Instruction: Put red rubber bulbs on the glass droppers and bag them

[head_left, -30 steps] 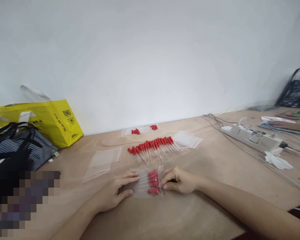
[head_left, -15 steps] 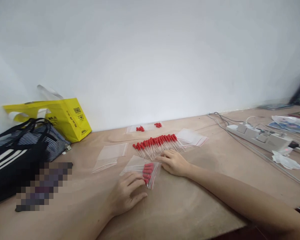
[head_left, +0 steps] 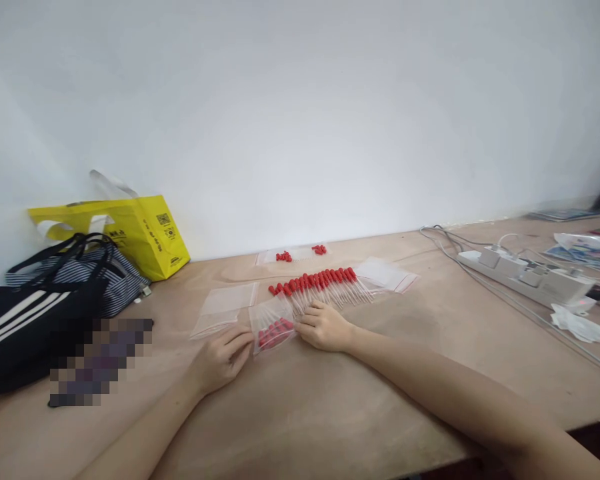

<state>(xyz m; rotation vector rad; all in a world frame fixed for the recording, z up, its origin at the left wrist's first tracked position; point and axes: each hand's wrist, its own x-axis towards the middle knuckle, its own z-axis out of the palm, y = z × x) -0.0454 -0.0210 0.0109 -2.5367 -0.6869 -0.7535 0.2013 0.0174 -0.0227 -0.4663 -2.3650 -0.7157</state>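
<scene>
A clear zip bag point(head_left: 273, 312) lies between my hands on the table, with several red-ended clear sticks, like droppers, inside it. My left hand point(head_left: 224, 357) is closed at the bag's left edge, thumb and fingers pinching its corner. At the right edge my right hand point(head_left: 325, 327) has its fingers curled on the opposite corner; the fingertips are partly hidden. Just beyond the bag, a row of loose red-ended sticks point(head_left: 320, 279) lies side by side, red ends pointing away from me.
Flat clear zip bags point(head_left: 229, 300) lie at the left, others point(head_left: 385, 275) at the right. Farther back are filled bags point(head_left: 300, 253). A yellow bag point(head_left: 153, 233) and a black bag point(head_left: 40, 320) stand at the left. A power strip point(head_left: 525, 277) with cables sits at the right.
The filled zip bag has turned so its red ends and opening face me. My left hand has moved left to its corner, and my right hand has shifted left onto the other corner.
</scene>
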